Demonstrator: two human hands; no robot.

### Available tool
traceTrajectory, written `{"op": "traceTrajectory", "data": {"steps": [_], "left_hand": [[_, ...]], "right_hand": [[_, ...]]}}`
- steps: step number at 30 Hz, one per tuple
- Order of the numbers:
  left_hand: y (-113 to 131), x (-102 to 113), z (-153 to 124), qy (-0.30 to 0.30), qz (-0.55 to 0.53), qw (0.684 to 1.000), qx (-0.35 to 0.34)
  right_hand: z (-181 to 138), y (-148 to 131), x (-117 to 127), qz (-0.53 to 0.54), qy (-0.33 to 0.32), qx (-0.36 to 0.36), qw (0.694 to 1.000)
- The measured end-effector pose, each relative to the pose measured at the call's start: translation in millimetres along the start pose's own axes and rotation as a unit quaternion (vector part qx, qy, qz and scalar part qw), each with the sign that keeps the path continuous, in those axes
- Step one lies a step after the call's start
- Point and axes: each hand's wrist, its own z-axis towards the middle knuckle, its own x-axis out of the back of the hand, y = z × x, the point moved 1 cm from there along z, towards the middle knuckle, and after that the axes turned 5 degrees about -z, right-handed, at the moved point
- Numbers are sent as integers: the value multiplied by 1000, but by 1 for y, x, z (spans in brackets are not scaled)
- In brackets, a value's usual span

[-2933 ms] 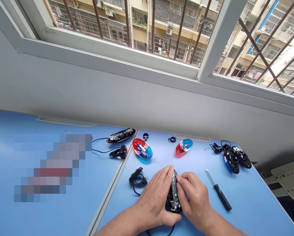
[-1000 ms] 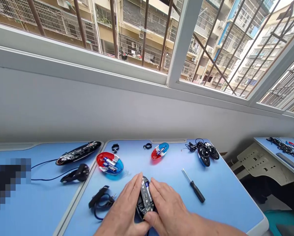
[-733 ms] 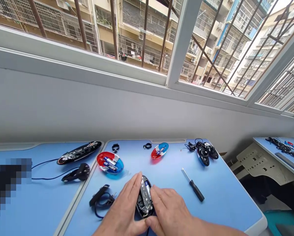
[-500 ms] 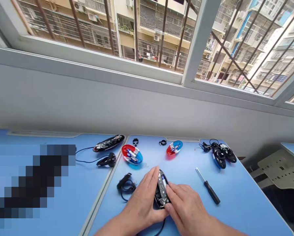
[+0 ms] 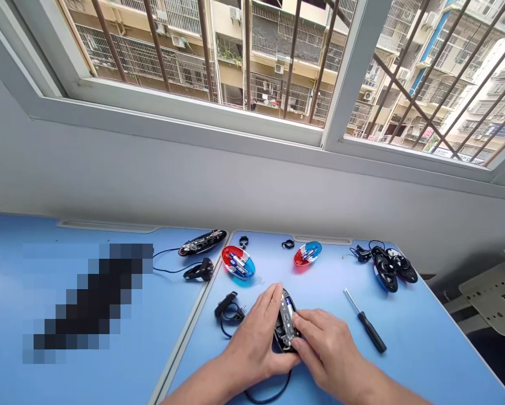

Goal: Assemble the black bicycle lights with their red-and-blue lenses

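Observation:
My left hand (image 5: 256, 337) cups the left side of a black oval light base (image 5: 285, 326) with an exposed circuit board, standing on the blue table (image 5: 425, 349). My right hand (image 5: 326, 351) grips its right side, fingertips pressed on the board. A black cable (image 5: 269, 394) loops out beneath the hands. A black clamp with a cable (image 5: 228, 306) lies just left of my left hand.
A black-handled screwdriver (image 5: 367, 329) lies right of my hands. Two red-and-blue clear covers (image 5: 238, 262) (image 5: 307, 253) sit farther back, with small black rings (image 5: 287, 244). Black assembled units (image 5: 387, 267) sit at the back right. Another base and clamp (image 5: 202, 243) rest on the left table.
The view swung right, then back left. Both hands stayed on the light base, with the right fingers shifting slightly over the board.

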Motion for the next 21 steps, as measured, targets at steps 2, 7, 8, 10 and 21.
{"op": "traceTrajectory", "data": {"steps": [2,7,8,10,21], "left_hand": [[1,1,0,-5,-4,1000,8],[0,1,0,-2,1,1000,12],[0,1,0,-1,2,1000,13],[0,0,0,-4,3,1000,16],[2,1,2,14,2,1000,13]], "right_hand": [[-1,2,-3,31,0,-25,999],[-1,5,-8,18,-26,-42,999],[0,6,-8,13,-30,-39,999],[1,7,-7,4,-37,-31,999],[3,9,-11,6,-25,-27,999]]}}
